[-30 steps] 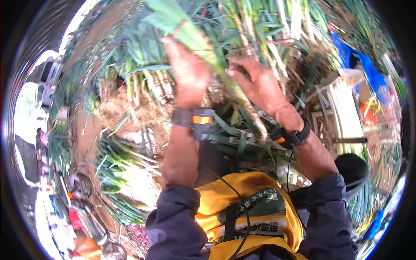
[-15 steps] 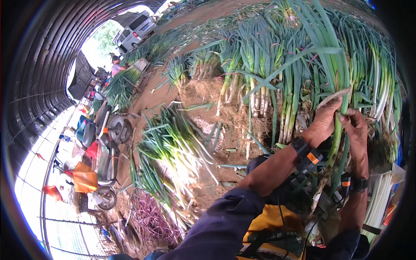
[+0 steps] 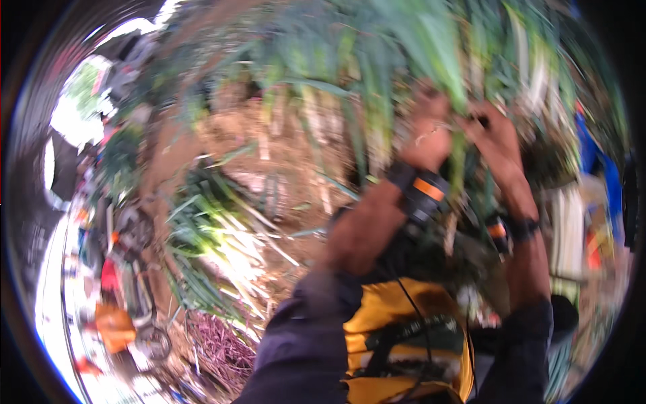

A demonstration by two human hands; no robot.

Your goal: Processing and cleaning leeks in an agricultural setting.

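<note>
A long green onion (image 3: 457,161) stands upright before me, leaves spread at the top and pale root end hanging down. My left hand (image 3: 429,131) is closed round its stalk from the left. From the right, my right hand (image 3: 496,138) pinches at the same stalk, fingers curled; motion blur hides the fine detail of the fingertips. Behind the hands, bundles of green onions (image 3: 377,101) stand close together in a row. To the left, a loose pile of green onions (image 3: 229,246) lies on the soil with white stems showing.
Purple stalks (image 3: 219,347) lie heaped at lower left. Farther left stands a motor tricycle (image 3: 138,296) with an orange bag (image 3: 114,328). At right are pale trimmed stalks (image 3: 566,229) and a blue sheet (image 3: 599,155). A yellow-and-dark apron (image 3: 404,316) covers my front, with a cable across it.
The view has swung, so the scene sits farther left and higher, and is now blurred. Both hands stay at the green onion's stalk. A dry strip by my left hand no longer shows clearly.
</note>
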